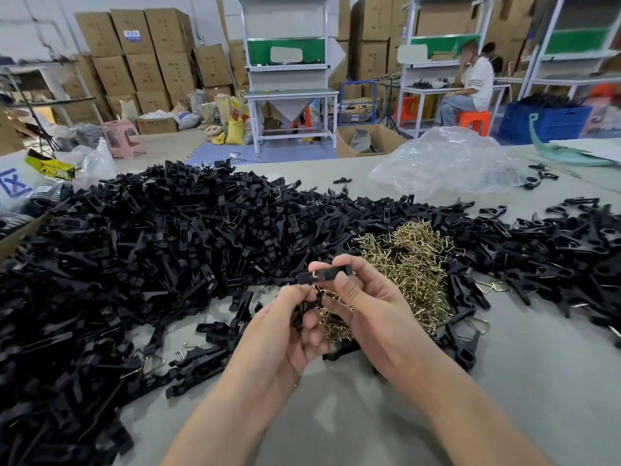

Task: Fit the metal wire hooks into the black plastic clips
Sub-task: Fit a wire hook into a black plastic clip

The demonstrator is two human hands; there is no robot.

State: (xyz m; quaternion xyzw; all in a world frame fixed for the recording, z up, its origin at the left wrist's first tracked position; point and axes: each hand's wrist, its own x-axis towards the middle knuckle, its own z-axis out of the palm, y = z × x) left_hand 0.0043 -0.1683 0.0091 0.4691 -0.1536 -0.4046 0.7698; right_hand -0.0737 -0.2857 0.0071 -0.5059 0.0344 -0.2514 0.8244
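Note:
My right hand (361, 299) pinches a black plastic clip (324, 275) held level above the table, a bit of brass wire showing at its left end. My left hand (290, 326) sits just below it, fingers curled round another black clip piece (302, 311). Behind both hands lies a heap of brass wire hooks (408, 260). A huge pile of black clips (151, 237) covers the table's left and middle. More clips (551, 250) spread to the right, some with wire hooks fitted.
A crumpled clear plastic bag (447, 159) lies at the table's far right. Bare grey table top (369, 415) shows beneath my forearms. Past the table are white work benches, stacked cardboard boxes, stools and a seated person (470, 85).

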